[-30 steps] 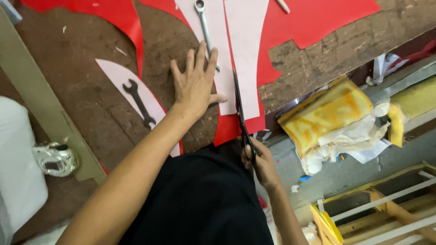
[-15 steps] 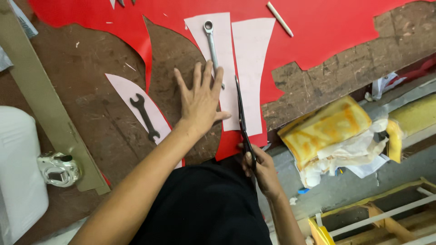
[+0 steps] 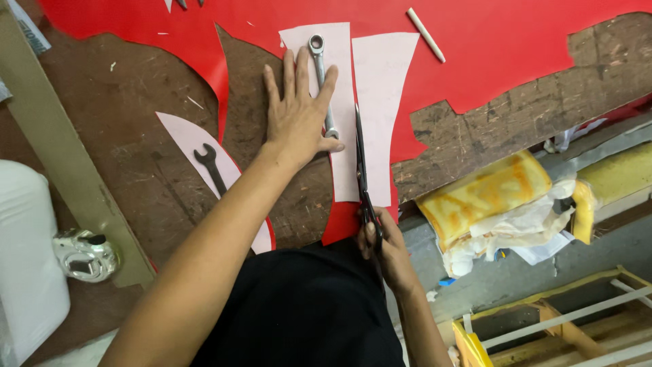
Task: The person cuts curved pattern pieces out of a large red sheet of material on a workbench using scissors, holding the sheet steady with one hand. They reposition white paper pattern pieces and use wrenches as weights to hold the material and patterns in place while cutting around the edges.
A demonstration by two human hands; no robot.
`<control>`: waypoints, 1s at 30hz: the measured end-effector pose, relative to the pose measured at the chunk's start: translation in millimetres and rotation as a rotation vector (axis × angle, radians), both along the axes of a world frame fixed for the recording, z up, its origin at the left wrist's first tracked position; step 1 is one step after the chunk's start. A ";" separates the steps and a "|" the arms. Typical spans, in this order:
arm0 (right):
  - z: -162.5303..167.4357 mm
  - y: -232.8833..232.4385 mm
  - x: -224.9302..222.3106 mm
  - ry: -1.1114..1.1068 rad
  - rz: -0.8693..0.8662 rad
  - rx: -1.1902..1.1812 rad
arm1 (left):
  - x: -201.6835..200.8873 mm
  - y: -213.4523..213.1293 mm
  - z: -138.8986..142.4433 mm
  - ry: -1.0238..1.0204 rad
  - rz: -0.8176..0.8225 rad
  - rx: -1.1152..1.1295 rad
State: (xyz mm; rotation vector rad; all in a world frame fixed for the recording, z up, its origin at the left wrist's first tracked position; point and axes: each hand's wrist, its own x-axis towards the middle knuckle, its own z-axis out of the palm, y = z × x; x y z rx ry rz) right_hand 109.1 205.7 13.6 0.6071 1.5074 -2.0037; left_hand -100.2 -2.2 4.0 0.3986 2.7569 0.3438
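Observation:
My left hand lies flat, fingers spread, on a pale paper pattern and on the silver ratchet wrench that weighs it down. The pattern rests on a red sheet spread over a worn wooden table. My right hand grips black scissors; their blades point away from me, in the red strip between this pattern and a second pale pattern to its right.
A third pale pattern lies at left under a dark spanner. A white stick lies on the red sheet. Yellow foam and crumpled paper sit beyond the table's right edge. A white container stands at left.
The scissors have advanced farther along the red strip between the two patterns. My left hand has slid up along the pattern onto the wrench. The view has shifted, showing more red sheet.

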 end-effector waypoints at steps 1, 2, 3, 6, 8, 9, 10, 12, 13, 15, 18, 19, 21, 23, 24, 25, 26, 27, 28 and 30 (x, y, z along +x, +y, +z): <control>-0.6 -1.0 -1.4 -0.008 -0.013 -0.002 | 0.3 0.3 -0.2 0.001 -0.003 -0.001; -0.8 -1.7 -2.4 -0.011 -0.026 -0.002 | -0.2 0.7 -0.2 0.006 -0.006 -0.001; -0.5 -1.6 -3.1 -0.019 -0.038 -0.003 | -2.6 1.2 -0.1 0.007 -0.018 -0.020; 1.8 0.6 -5.9 -0.028 0.008 0.051 | -3.8 2.2 2.6 -0.021 -0.037 -0.061; 2.8 0.7 -9.0 -0.051 -0.015 0.045 | -6.2 1.9 4.7 -0.002 -0.038 -0.066; 1.5 0.3 -13.1 -0.055 -0.028 0.041 | -8.1 2.4 5.6 -0.023 -0.040 -0.076; -1.1 -0.7 -18.4 -0.030 -0.026 0.034 | -8.0 2.6 6.5 -0.046 -0.042 -0.087; -4.8 -2.4 -26.7 -0.006 -0.023 0.024 | -7.9 2.4 8.0 -0.044 -0.046 -0.101; -5.2 -3.1 -28.3 -0.006 -0.026 0.026 | -7.0 2.4 8.5 -0.016 -0.051 -0.103; -7.0 -4.8 -33.3 0.016 -0.035 0.030 | -6.8 2.3 9.2 0.001 -0.054 -0.106; -5.4 -5.6 -38.0 -0.033 -0.004 0.102 | -8.1 2.2 10.3 0.012 -0.051 -0.106; -3.3 -5.5 -38.7 -0.048 -0.003 0.107 | -7.9 1.9 11.2 0.029 -0.053 -0.106; -1.6 -6.2 -44.0 -0.053 0.000 0.116 | -8.2 2.3 13.2 0.015 -0.049 -0.107; -3.6 -8.5 -54.6 -0.032 -0.007 0.101 | -11.3 2.7 15.1 -0.042 -0.036 -0.114; -2.9 -10.1 -57.1 -0.035 -0.012 0.095 | -13.6 2.9 15.9 -0.017 -0.042 -0.128; -2.7 -11.4 -60.1 -0.016 -0.017 0.091 | -14.1 3.4 16.9 -0.005 -0.048 -0.140; -2.6 -13.0 -63.0 -0.003 -0.021 0.086 | -12.8 3.6 18.5 0.000 -0.053 -0.154; -2.2 -14.1 -65.6 0.016 -0.024 0.081 | -12.5 3.8 19.6 -0.020 -0.054 -0.160; -1.1 -15.0 -66.9 -0.015 -0.017 0.100 | -13.8 3.9 20.0 -0.029 -0.054 -0.165; 0.4 -15.6 -71.1 -0.062 -0.003 0.140 | -16.1 4.2 20.3 -0.020 -0.051 -0.167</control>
